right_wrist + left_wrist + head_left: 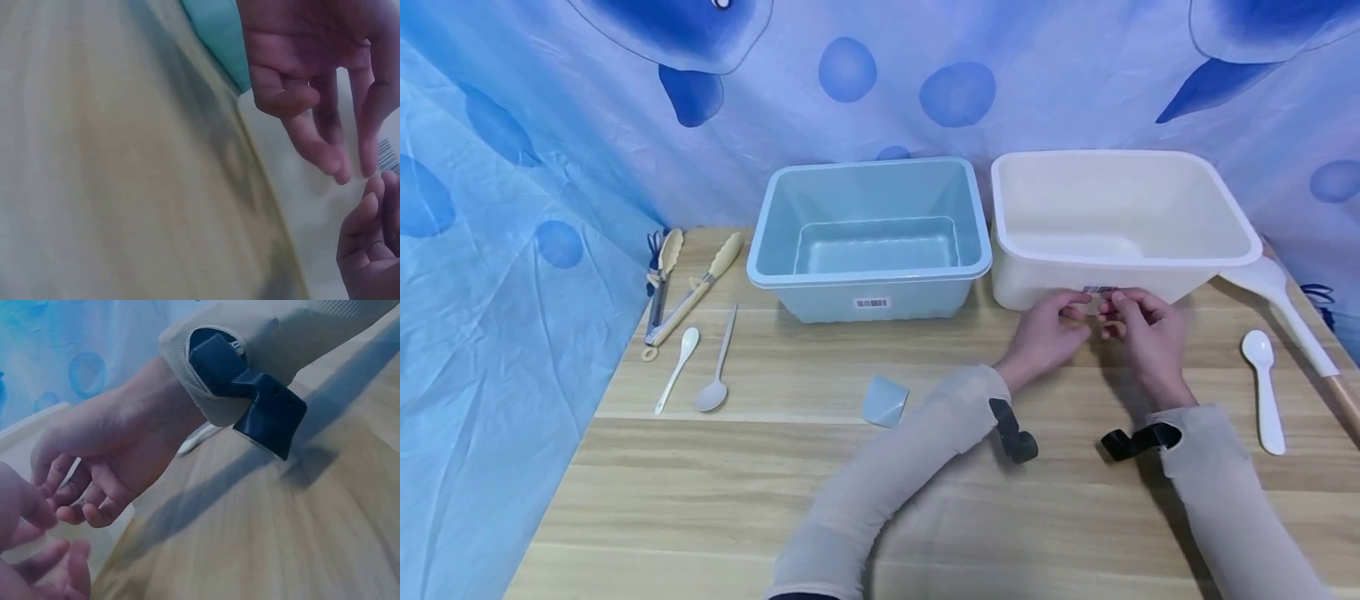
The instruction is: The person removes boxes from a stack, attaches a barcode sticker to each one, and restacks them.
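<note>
Both hands meet in front of the white bin [1030, 279], close below its barcode label [1101, 289]. My left hand [1048, 333] reaches in from the left with bent fingers, its thumb and index tips near the right hand's fingertips. My right hand [1146, 333] has curled fingers, thumb and index tips close together. In the right wrist view the left hand [306, 69] and the right hand [369, 244] almost touch at the tips, beside the barcode label [389, 156]. Whether anything thin is pinched between them is too unclear to tell.
Left of the white bin stands a light-blue bin [868, 296]. A translucent bluish square [884, 402] lies near the left forearm. Tongs [700, 287] and small spoons [711, 395] lie at left; a white spoon [1264, 392] and a long-handled white utensil [1292, 317] at right.
</note>
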The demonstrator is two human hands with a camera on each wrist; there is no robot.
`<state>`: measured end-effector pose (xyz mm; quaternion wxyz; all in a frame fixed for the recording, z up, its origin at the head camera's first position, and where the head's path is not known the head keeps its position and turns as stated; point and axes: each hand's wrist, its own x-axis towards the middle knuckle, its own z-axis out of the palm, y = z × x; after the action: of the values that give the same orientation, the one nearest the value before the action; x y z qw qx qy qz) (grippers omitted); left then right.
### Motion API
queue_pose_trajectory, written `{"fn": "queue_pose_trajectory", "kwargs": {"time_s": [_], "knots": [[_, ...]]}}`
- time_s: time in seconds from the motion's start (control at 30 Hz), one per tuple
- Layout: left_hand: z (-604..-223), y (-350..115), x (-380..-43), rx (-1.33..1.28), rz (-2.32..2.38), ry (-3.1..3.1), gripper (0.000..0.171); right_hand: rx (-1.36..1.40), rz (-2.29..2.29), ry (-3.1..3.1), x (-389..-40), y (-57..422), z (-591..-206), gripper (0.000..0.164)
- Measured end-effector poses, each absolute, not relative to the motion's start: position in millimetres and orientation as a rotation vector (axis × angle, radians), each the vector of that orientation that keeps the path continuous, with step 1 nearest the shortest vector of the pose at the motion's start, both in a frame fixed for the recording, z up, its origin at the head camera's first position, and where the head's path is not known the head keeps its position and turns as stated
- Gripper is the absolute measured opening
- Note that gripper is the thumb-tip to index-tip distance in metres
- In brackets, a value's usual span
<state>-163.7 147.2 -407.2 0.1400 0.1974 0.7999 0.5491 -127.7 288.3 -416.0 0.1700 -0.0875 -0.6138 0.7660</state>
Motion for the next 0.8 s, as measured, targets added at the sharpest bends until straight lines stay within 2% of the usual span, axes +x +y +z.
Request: {"fn": "queue_pose_trajectory", "kwargs": {"time_s": [0.13, 0.37, 0.8], "knots": [[-409.3, 147.7, -162.5, 0.536, 1.556, 2.352, 0.039, -0.302, 2.194, -1.794, -127.1, 287.3, -422.0, 0.012], [-400.6, 148.6, -163.9, 0.588, 1.589, 2.334, 0.038, -0.205, 2.242, -1.719, -125.8, 289.2, -415.0, 0.012], [-407.9, 145.3, -165.2, 0.538, 1.563, 2.316, 0.041, -0.292, 2.159, -1.824, -126.7, 291.8, -426.6, 0.012]]}}
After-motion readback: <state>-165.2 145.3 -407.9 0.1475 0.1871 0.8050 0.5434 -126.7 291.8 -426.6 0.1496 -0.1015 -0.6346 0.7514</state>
